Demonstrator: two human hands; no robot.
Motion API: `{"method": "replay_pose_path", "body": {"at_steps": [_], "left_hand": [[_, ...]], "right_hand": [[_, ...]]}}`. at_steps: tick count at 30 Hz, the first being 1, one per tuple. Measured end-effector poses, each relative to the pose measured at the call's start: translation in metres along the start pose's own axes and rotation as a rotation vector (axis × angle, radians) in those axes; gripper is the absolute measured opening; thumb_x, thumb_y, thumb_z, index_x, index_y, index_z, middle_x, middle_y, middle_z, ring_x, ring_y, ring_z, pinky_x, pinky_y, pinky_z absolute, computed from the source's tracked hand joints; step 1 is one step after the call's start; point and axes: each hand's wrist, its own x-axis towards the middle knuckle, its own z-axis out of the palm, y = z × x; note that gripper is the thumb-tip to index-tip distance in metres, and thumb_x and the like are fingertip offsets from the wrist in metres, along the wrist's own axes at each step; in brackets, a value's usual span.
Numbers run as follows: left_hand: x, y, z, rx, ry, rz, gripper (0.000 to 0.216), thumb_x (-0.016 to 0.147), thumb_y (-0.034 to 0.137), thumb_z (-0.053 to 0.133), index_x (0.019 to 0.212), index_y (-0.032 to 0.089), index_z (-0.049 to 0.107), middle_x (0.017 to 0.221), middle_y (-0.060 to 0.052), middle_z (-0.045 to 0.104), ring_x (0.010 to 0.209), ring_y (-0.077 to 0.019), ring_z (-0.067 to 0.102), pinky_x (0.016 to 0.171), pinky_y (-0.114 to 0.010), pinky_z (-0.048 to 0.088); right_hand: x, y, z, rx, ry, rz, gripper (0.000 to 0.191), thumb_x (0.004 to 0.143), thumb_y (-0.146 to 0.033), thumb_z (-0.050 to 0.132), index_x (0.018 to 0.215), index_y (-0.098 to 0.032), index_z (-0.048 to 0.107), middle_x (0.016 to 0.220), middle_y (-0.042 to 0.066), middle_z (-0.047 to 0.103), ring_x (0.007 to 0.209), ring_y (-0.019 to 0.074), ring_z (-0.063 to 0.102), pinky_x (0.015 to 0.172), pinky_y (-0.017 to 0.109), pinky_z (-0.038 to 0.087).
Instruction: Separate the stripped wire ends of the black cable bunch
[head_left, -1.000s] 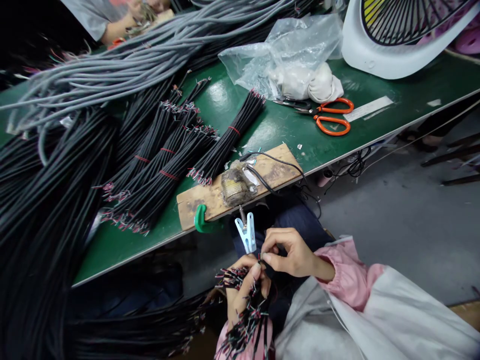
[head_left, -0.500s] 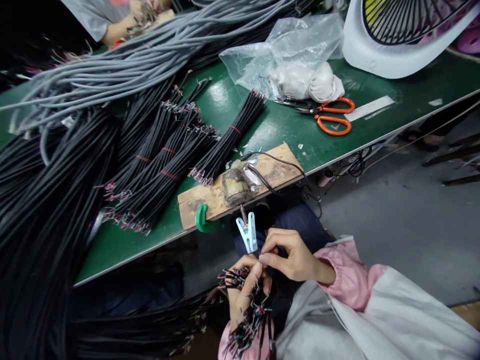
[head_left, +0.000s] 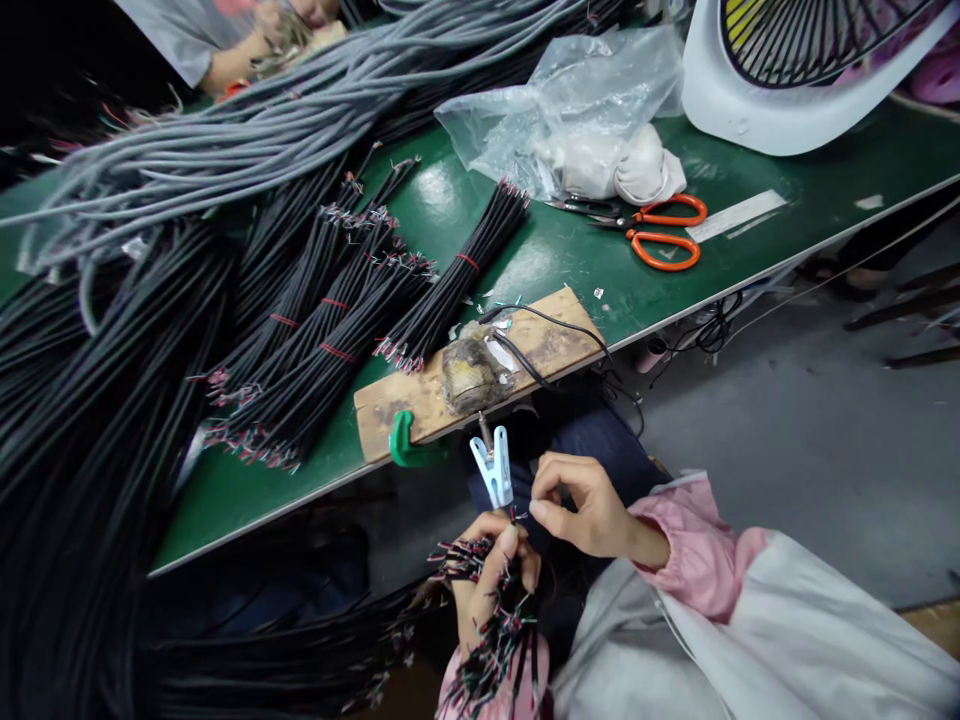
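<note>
The left hand point(head_left: 486, 585) is closed around a bundle of black cables point(head_left: 495, 640) below the counter point(head_left: 570, 255) edge, with the stripped ends up, seemingly so that single wires come free. The right hand point(head_left: 589, 505) pinches one wire end point(head_left: 519, 516) just beside the clothespin point(head_left: 493, 470), which hangs from the clamped wooden board point(head_left: 559, 335), likely to keep it within reach.

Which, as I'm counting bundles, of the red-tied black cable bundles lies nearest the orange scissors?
The single bundle rightmost of them, its top end by the plastic bag near the scissors.
</note>
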Motion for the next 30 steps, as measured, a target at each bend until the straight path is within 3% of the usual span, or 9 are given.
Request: {"method": "replay_pose_path", "body": {"at_steps": [3, 8, 15, 19, 22, 27, 30], "left_hand": [[-0.001, 0.001, 0.002, -0.005, 0.000, -0.013, 0.027, 0.081, 0.030, 0.067, 0.062, 0.016, 0.055, 0.049, 0.006, 0.055, 0.036, -0.0046, 0.048, 0.041, -0.017, 0.037], [0.000, -0.003, -0.003, 0.069, -0.006, 0.018, 0.026, 0.080, 0.029, 0.069, 0.061, 0.016, 0.056, 0.047, 0.005, 0.055, 0.036, -0.0065, 0.047, 0.039, -0.017, 0.038], [0.009, -0.009, -0.021, 0.022, -0.178, 0.062, 0.021, 0.080, 0.028, 0.067, 0.064, 0.016, 0.062, 0.053, 0.004, 0.056, 0.031, -0.0078, 0.051, 0.033, -0.018, 0.039], [0.004, -0.005, -0.014, 0.021, -0.097, 0.029, 0.022, 0.081, 0.028, 0.067, 0.063, 0.016, 0.061, 0.049, 0.004, 0.055, 0.033, -0.0071, 0.049, 0.037, -0.018, 0.038], [-0.001, -0.001, -0.006, 0.034, -0.038, -0.001, 0.025, 0.079, 0.028, 0.068, 0.060, 0.016, 0.059, 0.051, 0.004, 0.056, 0.036, -0.0064, 0.049, 0.039, -0.018, 0.038], [0.000, 0.006, -0.005, 0.099, -0.040, 0.049, 0.021, 0.077, 0.028, 0.071, 0.061, 0.017, 0.062, 0.055, 0.004, 0.055, 0.038, -0.0080, 0.051, 0.040, -0.020, 0.040], [0.000, 0.013, -0.008, 0.226, -0.062, 0.116, 0.018, 0.075, 0.026, 0.073, 0.061, 0.017, 0.064, 0.055, 0.002, 0.057, 0.042, -0.0110, 0.053, 0.045, -0.024, 0.043]], "right_hand": [[0.001, -0.002, 0.000, -0.007, -0.032, 0.014, 0.007, 0.083, -0.020, 0.060, 0.083, -0.014, 0.064, 0.074, 0.002, 0.057, 0.064, 0.0114, 0.051, 0.059, 0.024, 0.042], [0.001, -0.006, 0.001, -0.084, -0.074, 0.001, 0.014, 0.088, -0.022, 0.057, 0.078, -0.014, 0.061, 0.073, 0.003, 0.056, 0.065, 0.0124, 0.050, 0.060, 0.025, 0.042], [0.003, -0.004, -0.005, -0.123, -0.105, -0.004, 0.016, 0.092, -0.024, 0.050, 0.082, -0.014, 0.057, 0.076, 0.004, 0.054, 0.069, 0.0137, 0.050, 0.064, 0.027, 0.042], [0.006, -0.006, -0.006, -0.030, -0.118, -0.008, 0.018, 0.089, -0.031, 0.058, 0.090, -0.013, 0.063, 0.083, 0.006, 0.061, 0.072, 0.0142, 0.055, 0.066, 0.027, 0.046], [0.005, -0.007, -0.003, -0.029, -0.146, -0.048, 0.016, 0.087, -0.030, 0.063, 0.084, -0.014, 0.064, 0.079, 0.006, 0.063, 0.072, 0.0149, 0.057, 0.068, 0.027, 0.046], [0.003, -0.002, -0.001, -0.038, -0.118, -0.014, 0.021, 0.089, -0.030, 0.060, 0.074, -0.015, 0.061, 0.071, 0.003, 0.058, 0.066, 0.0135, 0.053, 0.063, 0.026, 0.042], [0.009, 0.000, -0.004, 0.048, -0.091, 0.080, 0.027, 0.090, -0.038, 0.057, 0.077, -0.014, 0.060, 0.072, 0.002, 0.056, 0.066, 0.0124, 0.051, 0.062, 0.025, 0.041]]}}
